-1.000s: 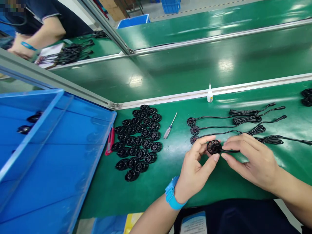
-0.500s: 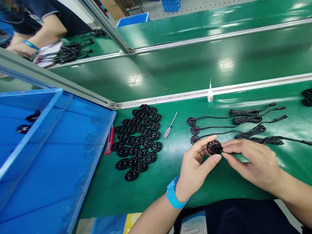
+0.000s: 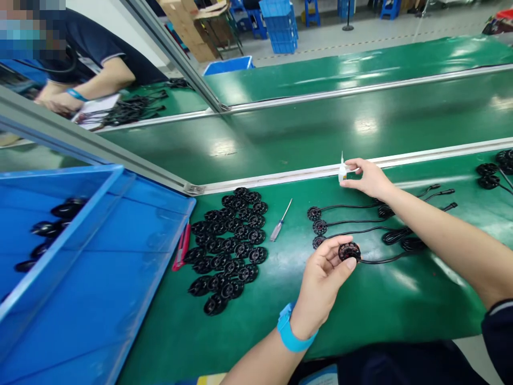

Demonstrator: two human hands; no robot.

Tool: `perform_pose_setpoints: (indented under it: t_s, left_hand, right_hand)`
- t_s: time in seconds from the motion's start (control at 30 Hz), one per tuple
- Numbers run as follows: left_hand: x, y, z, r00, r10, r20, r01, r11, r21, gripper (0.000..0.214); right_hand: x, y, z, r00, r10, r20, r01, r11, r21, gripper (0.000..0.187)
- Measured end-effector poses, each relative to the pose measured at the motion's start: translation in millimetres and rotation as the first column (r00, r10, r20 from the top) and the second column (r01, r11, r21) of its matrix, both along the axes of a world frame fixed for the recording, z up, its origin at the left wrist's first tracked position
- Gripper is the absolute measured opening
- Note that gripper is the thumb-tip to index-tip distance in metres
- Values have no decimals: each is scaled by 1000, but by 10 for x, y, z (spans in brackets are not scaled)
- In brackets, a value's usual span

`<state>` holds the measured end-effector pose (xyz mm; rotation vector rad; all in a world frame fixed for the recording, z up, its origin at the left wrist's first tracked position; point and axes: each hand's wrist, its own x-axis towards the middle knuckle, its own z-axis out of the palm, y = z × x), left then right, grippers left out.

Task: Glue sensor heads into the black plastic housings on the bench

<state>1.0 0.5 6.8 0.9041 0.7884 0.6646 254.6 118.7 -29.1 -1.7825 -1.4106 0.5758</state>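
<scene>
My left hand (image 3: 323,278) pinches a small round black part (image 3: 349,251) between thumb and fingers; a black cable runs from the part to the right. My right hand (image 3: 368,178) is stretched out to the far rail, its fingers closed round a small white glue bottle (image 3: 342,170) with a thin nozzle. Three more round parts with coiled black cables (image 3: 385,222) lie in rows between my two hands. A blue band sits on my left wrist.
A pile of several black round discs (image 3: 230,238) lies left of my hands, with a small screwdriver (image 3: 279,223) beside it and a red tool (image 3: 182,247) by the blue tray (image 3: 120,267). Another person (image 3: 76,64) works at the far left. More black parts (image 3: 495,168) lie at right.
My right hand has let go of the cable and reached forward to take hold of the glue bottle. My left hand still holds the round part. The view has tilted up a little.
</scene>
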Motion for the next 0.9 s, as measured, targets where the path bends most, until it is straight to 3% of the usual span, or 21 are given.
perform_pose_setpoints:
  t_s: [0.1, 0.17, 0.3, 0.43, 0.53, 0.6, 0.67, 0.8, 0.9]
  left_hand:
    - [-12, 1, -9, 1000, 1, 4, -1, 1000, -10, 39]
    - [-16, 0, -16, 1000, -3, 8, 3, 1000, -8, 38]
    - [-9, -8, -15, 999, -29, 29, 29, 1000, 8, 37]
    - [14, -13, -5, 995, -53, 79, 55, 998, -32, 41]
    - [34, -16, -14, 992, -57, 113, 65, 996, -62, 37]
    - [43, -21, -24, 988, -65, 139, 74, 995, -63, 36]
    - [49, -30, -30, 984, -71, 166, 82, 995, -58, 34]
    - [54, -42, -20, 979, -78, 190, 93, 993, -72, 32]
    - [54, -40, -2, 979, -87, 186, 107, 989, -99, 33]
  right_hand:
    - [-88, 73, -55, 997, 45, -59, -46, 999, -13, 28]
    - [-129, -61, -8, 991, 67, -118, -65, 998, 17, 27]
    - [-160, -698, 224, 953, 143, -266, -126, 989, 82, 28]
    - [-155, -1396, 427, 922, 137, -361, -108, 989, 98, 34]
    - [-173, -1685, 485, 790, 154, -593, -61, 983, 174, 29]
    - [-195, -1760, 513, 679, 160, -717, 9, 974, 225, 20]
    - [-212, -1780, 550, 630, 150, -762, 76, 965, 253, 16]
    - [-222, -1777, 627, 609, 67, -790, 201, 951, 236, 29]
    - [-250, -1793, 657, 658, 4, -753, 252, 941, 226, 42]
